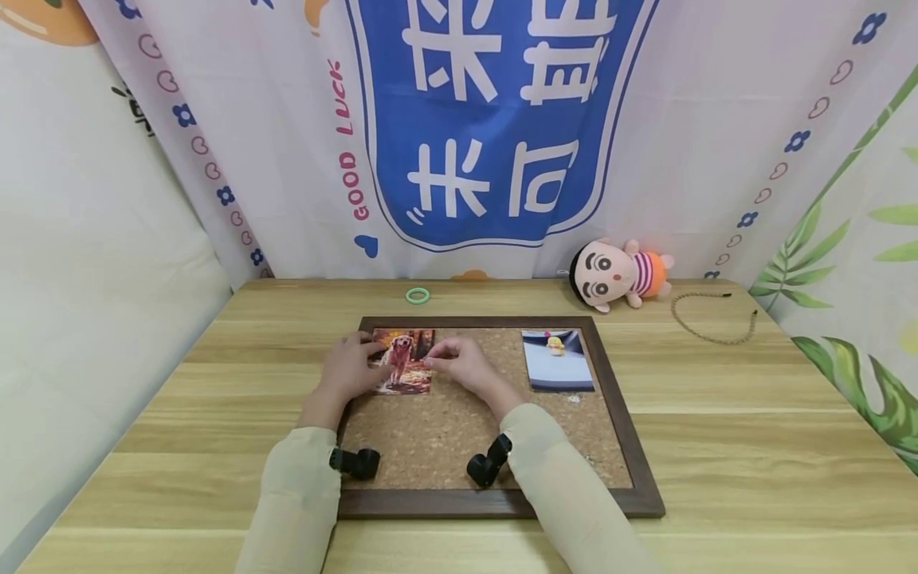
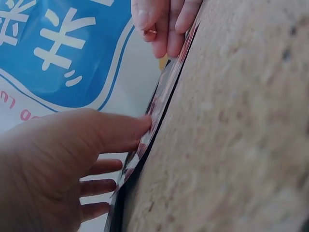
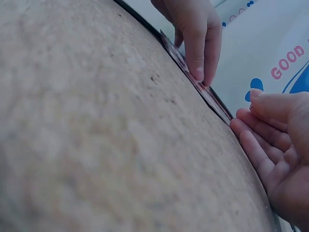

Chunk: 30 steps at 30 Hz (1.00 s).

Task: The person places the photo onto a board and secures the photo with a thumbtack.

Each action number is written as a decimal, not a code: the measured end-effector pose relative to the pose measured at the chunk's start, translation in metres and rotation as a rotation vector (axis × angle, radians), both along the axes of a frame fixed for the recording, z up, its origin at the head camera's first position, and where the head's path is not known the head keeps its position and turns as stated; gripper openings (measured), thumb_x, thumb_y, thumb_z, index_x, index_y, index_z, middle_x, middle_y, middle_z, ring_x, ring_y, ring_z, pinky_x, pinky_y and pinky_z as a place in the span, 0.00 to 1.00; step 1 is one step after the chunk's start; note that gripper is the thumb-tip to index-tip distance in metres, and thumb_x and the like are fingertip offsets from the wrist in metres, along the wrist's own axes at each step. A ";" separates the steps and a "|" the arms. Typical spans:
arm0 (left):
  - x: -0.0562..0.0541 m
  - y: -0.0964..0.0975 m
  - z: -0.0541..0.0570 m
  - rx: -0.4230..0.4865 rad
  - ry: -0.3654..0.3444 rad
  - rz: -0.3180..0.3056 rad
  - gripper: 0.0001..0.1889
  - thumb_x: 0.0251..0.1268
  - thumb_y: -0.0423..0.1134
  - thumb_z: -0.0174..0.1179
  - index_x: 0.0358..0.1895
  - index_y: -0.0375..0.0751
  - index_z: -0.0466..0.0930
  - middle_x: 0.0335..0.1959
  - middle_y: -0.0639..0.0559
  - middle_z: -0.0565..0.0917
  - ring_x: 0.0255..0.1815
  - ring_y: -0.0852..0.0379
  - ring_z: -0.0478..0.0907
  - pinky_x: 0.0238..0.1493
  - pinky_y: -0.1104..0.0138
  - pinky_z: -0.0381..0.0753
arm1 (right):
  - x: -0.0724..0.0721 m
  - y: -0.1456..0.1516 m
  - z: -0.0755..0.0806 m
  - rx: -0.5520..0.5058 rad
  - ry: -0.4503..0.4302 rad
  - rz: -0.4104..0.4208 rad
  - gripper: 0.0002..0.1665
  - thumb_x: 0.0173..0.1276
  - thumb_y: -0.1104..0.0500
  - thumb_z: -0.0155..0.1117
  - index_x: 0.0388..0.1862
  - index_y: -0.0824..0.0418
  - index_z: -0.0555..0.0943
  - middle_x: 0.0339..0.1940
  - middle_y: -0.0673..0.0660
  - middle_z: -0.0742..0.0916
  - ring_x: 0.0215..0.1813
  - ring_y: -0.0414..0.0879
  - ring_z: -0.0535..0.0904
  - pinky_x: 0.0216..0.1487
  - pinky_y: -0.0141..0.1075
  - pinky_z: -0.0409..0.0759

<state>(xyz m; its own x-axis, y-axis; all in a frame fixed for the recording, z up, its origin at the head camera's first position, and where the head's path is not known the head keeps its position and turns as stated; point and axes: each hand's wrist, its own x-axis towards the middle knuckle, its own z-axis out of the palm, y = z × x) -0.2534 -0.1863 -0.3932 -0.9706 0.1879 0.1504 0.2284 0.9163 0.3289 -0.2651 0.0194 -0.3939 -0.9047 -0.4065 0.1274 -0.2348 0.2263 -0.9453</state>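
A photo of a dog (image 1: 402, 379) lies at the upper left of a framed cork board (image 1: 445, 446). My left hand (image 1: 351, 367) rests on its left side; in the left wrist view the thumb (image 2: 128, 130) presses the photo's surface and the other fingers reach over the far edge. At the photo's right edge, my right hand (image 1: 462, 363) pinches a small see-through reddish push pin (image 2: 150, 32) between thumb and forefinger. The remaining right fingers (image 3: 260, 145) extend low by the photo's edge. A second photo (image 1: 559, 371), showing a yellow toy, hangs at the upper right with a pink pin (image 1: 547, 334).
Small clear bits (image 1: 574, 398) lie on the cork below the second photo. Behind the board are a green ring (image 1: 417, 296) and a plush doll (image 1: 620, 275); a braided headband (image 1: 717, 341) lies to the right. A printed cloth (image 1: 287, 159) hangs at the table's back edge.
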 end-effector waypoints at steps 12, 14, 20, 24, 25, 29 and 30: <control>0.003 0.006 0.001 -0.087 -0.215 -0.068 0.47 0.45 0.68 0.50 0.66 0.42 0.51 0.66 0.40 0.44 0.64 0.37 0.33 0.53 0.40 0.36 | 0.005 -0.003 0.010 -0.050 -0.010 -0.016 0.08 0.57 0.68 0.58 0.33 0.74 0.77 0.31 0.63 0.80 0.31 0.47 0.74 0.32 0.35 0.73; 0.004 0.007 0.001 -0.083 -0.217 -0.064 0.47 0.45 0.68 0.50 0.66 0.42 0.50 0.66 0.39 0.44 0.64 0.37 0.33 0.53 0.40 0.36 | -0.003 -0.004 0.004 -0.066 -0.027 -0.036 0.08 0.57 0.67 0.59 0.34 0.73 0.77 0.29 0.61 0.81 0.29 0.46 0.74 0.32 0.36 0.74; 0.004 0.007 0.002 -0.091 -0.225 -0.056 0.48 0.45 0.69 0.48 0.66 0.42 0.49 0.66 0.39 0.42 0.64 0.38 0.31 0.52 0.39 0.34 | -0.024 -0.007 0.007 -0.009 0.055 -0.131 0.06 0.55 0.66 0.61 0.31 0.69 0.79 0.26 0.55 0.81 0.28 0.41 0.73 0.31 0.33 0.72; 0.003 0.007 0.000 -0.102 -0.227 -0.058 0.48 0.45 0.70 0.48 0.66 0.43 0.49 0.67 0.39 0.42 0.64 0.38 0.31 0.52 0.39 0.34 | -0.036 -0.013 0.016 0.047 0.075 -0.153 0.06 0.56 0.65 0.60 0.31 0.68 0.80 0.26 0.54 0.82 0.30 0.42 0.74 0.32 0.31 0.71; 0.003 0.007 -0.001 -0.100 -0.230 -0.061 0.48 0.45 0.70 0.47 0.66 0.43 0.49 0.67 0.39 0.42 0.64 0.38 0.31 0.52 0.39 0.34 | -0.038 -0.015 0.018 0.055 0.067 -0.151 0.07 0.56 0.65 0.60 0.32 0.68 0.80 0.27 0.54 0.82 0.31 0.43 0.75 0.32 0.31 0.71; 0.003 0.009 -0.002 -0.083 -0.245 -0.064 0.49 0.44 0.70 0.48 0.66 0.43 0.49 0.67 0.40 0.41 0.64 0.38 0.30 0.53 0.40 0.32 | -0.047 -0.024 0.020 0.055 0.042 -0.128 0.09 0.57 0.65 0.59 0.35 0.71 0.79 0.27 0.57 0.82 0.32 0.50 0.77 0.31 0.33 0.74; 0.003 0.009 -0.002 -0.079 -0.246 -0.062 0.49 0.44 0.70 0.48 0.66 0.43 0.49 0.67 0.40 0.41 0.64 0.38 0.30 0.53 0.40 0.33 | -0.049 -0.026 0.019 0.053 0.039 -0.120 0.10 0.58 0.66 0.58 0.36 0.72 0.79 0.27 0.58 0.82 0.32 0.52 0.77 0.31 0.33 0.75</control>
<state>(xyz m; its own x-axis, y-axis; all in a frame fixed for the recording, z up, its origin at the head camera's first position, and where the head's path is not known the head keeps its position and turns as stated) -0.2500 -0.1769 -0.3950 -0.9623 0.2504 -0.1064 0.2073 0.9281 0.3093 -0.3139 -0.0069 -0.3745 -0.9420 -0.3025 0.1452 -0.2398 0.3042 -0.9219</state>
